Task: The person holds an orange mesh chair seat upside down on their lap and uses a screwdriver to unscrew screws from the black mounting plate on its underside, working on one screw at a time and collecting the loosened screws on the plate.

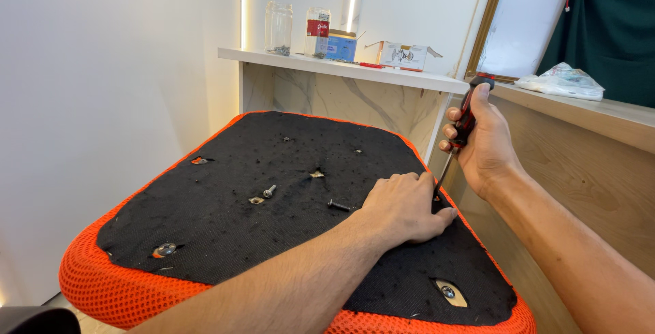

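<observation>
While the right hand is wrapped firmly around the red-and-black handle of the screwdriver, I can see from the head view that its shaft slants down and to the left, and its tip disappears behind the left hand. That left hand lies knuckles-up on the black fabric underside of the seat cushion, fingers curled near the tip; whether they pinch a screw there I cannot tell, since the fingers hide the spot.

As I judge it, the step goes best if I bring the handle more upright over the tip, so the blade sits square in the fastener and does not slip into the fabric. The left hand should keep steadying the cushion but stay clear of the tip.

Two loose screws lie on the black fabric near the middle, well apart from the orange mesh edge. A mounted bolt shows at the near left corner and another at the near right. Jars and small boxes stand on the shelf behind.
</observation>
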